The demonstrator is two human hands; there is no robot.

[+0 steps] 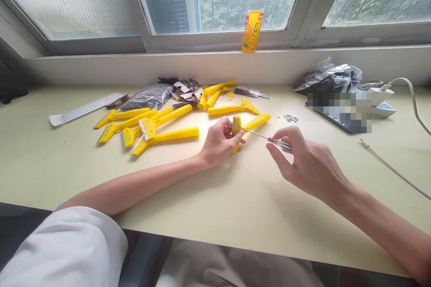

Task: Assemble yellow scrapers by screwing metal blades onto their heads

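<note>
My left hand (220, 142) is closed around the head of a yellow scraper (257, 122), whose handle points away to the right. In my right hand (308, 159) is a screwdriver (280, 144) with a clear handle and a red collar. Its thin shaft reaches left, and the tip meets the face of the scraper head, at or very near a hole there. Whether a screw sits under the tip is too small to tell. Several more yellow scrapers (177, 134) lie left of my left hand. Beyond my right hand is a small pile of screws or nuts (291, 118).
At the back lie a dark plastic bag (150, 95), torn packaging (188, 89), loose blades (252, 92) and another bag (332, 76). A phone (333, 116), a white charger (380, 95) and a cable (393, 168) are on the right. A juice bottle (253, 22) stands on the sill.
</note>
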